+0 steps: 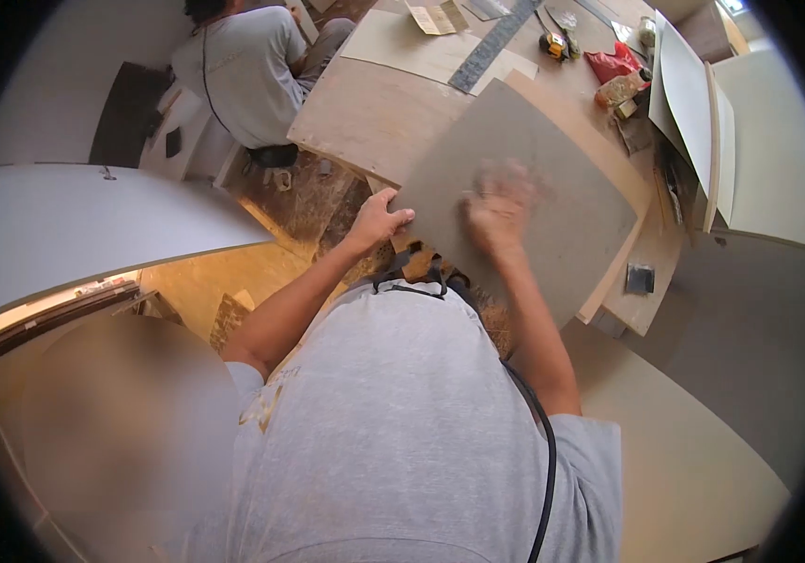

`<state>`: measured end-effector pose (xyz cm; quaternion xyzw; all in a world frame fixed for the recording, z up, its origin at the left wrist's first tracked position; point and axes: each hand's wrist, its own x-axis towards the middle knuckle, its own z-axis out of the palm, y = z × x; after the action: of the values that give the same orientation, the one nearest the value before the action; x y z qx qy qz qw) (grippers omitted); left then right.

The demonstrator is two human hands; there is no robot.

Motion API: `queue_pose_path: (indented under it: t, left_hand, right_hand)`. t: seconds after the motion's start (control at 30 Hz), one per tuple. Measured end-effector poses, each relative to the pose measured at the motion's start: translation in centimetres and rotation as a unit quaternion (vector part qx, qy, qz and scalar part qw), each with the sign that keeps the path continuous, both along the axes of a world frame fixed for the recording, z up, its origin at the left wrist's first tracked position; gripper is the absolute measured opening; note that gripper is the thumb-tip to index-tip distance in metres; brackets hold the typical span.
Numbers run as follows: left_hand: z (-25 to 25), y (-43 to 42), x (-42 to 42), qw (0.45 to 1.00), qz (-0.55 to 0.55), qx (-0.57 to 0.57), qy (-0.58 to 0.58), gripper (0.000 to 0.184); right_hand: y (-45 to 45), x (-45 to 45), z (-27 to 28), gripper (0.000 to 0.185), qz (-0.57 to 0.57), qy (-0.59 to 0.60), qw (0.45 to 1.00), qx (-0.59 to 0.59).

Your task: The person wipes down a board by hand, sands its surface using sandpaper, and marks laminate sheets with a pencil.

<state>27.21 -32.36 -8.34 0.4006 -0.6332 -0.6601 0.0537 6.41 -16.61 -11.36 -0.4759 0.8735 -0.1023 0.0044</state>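
A flat grey-brown panel (562,197) lies tilted over the near part of the wooden worktable (355,127), on top of a lighter board (629,178). My left hand (381,221) holds the panel's left corner, thumb and fingers closed on its edge. My right hand (501,208) is over the middle of the panel, smeared by motion; its fingers, and anything under them, cannot be made out.
On the table are a metal ruler (494,45), a tape measure (552,44), a red bag (614,64) and a jar (646,31). A co-worker (250,70) sits at the upper left. White panels (92,225) stand at the left. A small dark square (640,278) lies at the right.
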Motion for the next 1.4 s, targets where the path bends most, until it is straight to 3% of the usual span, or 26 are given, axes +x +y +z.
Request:
queue_pose_path:
  t: [0.13,0.17,0.2,0.27,0.33,0.37,0.4,0.43,0.5,0.57,0.6,0.73,0.83,0.9,0.97,1.0,1.03,1.1,1.13,1.2,1.23,1.3,1.33,1.4]
  left_hand:
    - [-3.2,-1.2,1.4,0.996,-0.081,0.008,0.026,0.028]
    - [-3.5,-0.9,1.7,0.997,-0.078,0.009,0.023,0.028]
    - [-3.1,-0.6,1.6,0.998,-0.036,0.045,0.034,0.027]
    - [-2.2,0.1,1.1,0.995,0.007,0.083,0.049,0.027]
    - [-1.2,0.8,0.7,0.997,0.007,0.080,0.020,0.030]
    - [-1.7,1.0,0.8,0.997,0.011,0.081,0.019,0.030]
    - [-2.6,1.2,0.9,0.996,0.017,0.085,0.010,0.030]
    - [-2.8,1.4,0.8,0.996,0.021,0.090,0.003,0.030]
    - [-2.7,1.6,0.4,0.995,0.041,0.093,0.020,0.028]
    - [-3.1,1.8,0.2,0.992,0.052,0.104,0.038,0.028]
    - [-4.2,1.1,0.5,0.992,0.040,0.112,0.039,0.030]
    - [-5.2,0.7,0.2,0.997,0.022,0.062,0.034,0.033]
    - [-4.1,1.9,-0.6,0.996,0.073,0.051,0.020,0.030]
    - [-4.1,1.9,-0.3,0.998,0.045,0.048,0.003,0.031]
    - [-4.2,1.5,-0.1,0.999,0.031,0.036,-0.016,0.032]
    - [-4.6,1.4,0.0,0.999,0.022,0.022,-0.024,0.032]
    - [-5.0,1.3,0.4,0.999,0.014,0.009,-0.033,0.032]
    - [-7.8,0.5,1.4,1.000,-0.006,0.022,-0.021,0.032]
    - [-8.5,0.1,1.7,0.999,-0.016,0.031,-0.012,0.033]
    - [-4.9,1.5,1.4,0.997,-0.015,0.071,-0.004,0.034]
    - [-3.3,1.5,1.2,0.993,-0.010,0.114,0.009,0.035]
    - [-6.4,0.6,2.1,0.991,-0.009,0.119,0.057,0.033]
    - [-7.0,0.0,2.3,0.988,-0.020,0.131,0.074,0.033]
    - [-3.3,0.4,1.4,0.989,-0.009,0.119,0.086,0.034]
  right_hand:
    - [-7.6,5.6,0.9,0.072,0.211,-0.061,0.976,0.003]
    - [-8.4,5.7,0.6,0.072,0.295,-0.070,0.953,-0.008]
    - [-8.6,4.8,0.8,0.072,0.293,-0.071,0.953,-0.009]
    - [-7.5,0.4,2.2,0.074,0.194,-0.084,0.976,0.057]
    - [-6.5,-6.5,2.6,0.075,0.075,-0.008,0.981,0.181]
    - [-5.4,-9.8,1.3,0.075,-0.106,-0.016,0.991,0.075]
    - [-4.4,-11.5,-0.1,0.075,-0.285,-0.024,0.958,-0.034]
    - [-4.1,-11.3,-0.5,0.075,-0.286,-0.025,0.957,-0.032]
    - [-3.1,-11.6,-0.9,0.074,-0.237,0.008,0.971,-0.028]
    - [-2.9,-6.9,-2.8,0.075,0.000,0.025,0.999,0.047]
    - [-3.3,-2.2,2.0,0.076,0.017,-0.078,0.996,0.041]
    - [-0.7,4.8,-0.8,0.076,0.164,-0.107,0.980,-0.033]
    - [5.8,1.5,0.7,0.069,-0.001,-0.098,0.995,-0.017]
    - [12.0,-1.3,1.5,0.068,-0.157,-0.030,0.987,-0.003]
    - [20.9,-4.3,0.0,0.064,-0.242,0.035,0.970,0.018]
    - [25.1,-4.5,0.0,0.061,-0.332,0.057,0.941,-0.009]
    - [29.1,-4.6,-1.2,0.060,-0.474,0.090,0.868,0.114]
    - [36.8,-4.3,-2.0,0.065,-0.586,0.151,0.796,0.019]
    - [37.3,-3.8,-0.7,0.065,-0.586,0.153,0.796,0.013]
    - [36.7,-1.1,2.6,0.071,-0.620,0.042,0.760,-0.191]
    - [35.4,0.2,3.4,0.071,-0.619,0.038,0.758,-0.204]
    - [32.0,2.8,4.8,0.076,-0.307,0.029,0.944,-0.122]
    - [30.4,4.4,5.8,0.078,-0.256,0.003,0.962,-0.098]
    - [27.8,6.6,6.1,0.082,-0.203,-0.014,0.976,-0.076]
